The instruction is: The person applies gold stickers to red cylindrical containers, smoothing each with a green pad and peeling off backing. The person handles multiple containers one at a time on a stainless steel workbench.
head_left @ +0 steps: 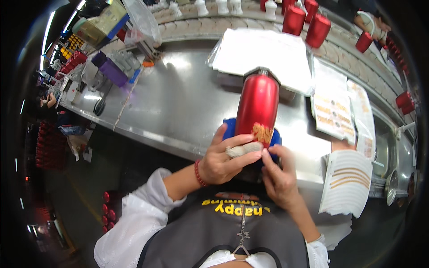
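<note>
A glossy red bottle [258, 102] lies on a blue support [229, 128], its near end toward me. Gold lettering [262, 133] shows near that end. My left hand [225, 158] is closed at the near end, the thumb at the left side and fingers laid across below the lettering. What looks like a beige fabric sleeve [245, 149] covers one of its fingers. From the right, my right hand [280, 175] is closed against the same end, its thumb by the lettering; some fingers are blurred. The bottle's underside is hidden.
White sheets [263, 51] are stacked beyond the bottle. Decal sheets [333, 107] lie to the right, with another printed sheet [347, 181] at the table edge. A purple bottle [109, 69] is at the left. Red bottles [318, 31] stand along a conveyor [196, 27] behind.
</note>
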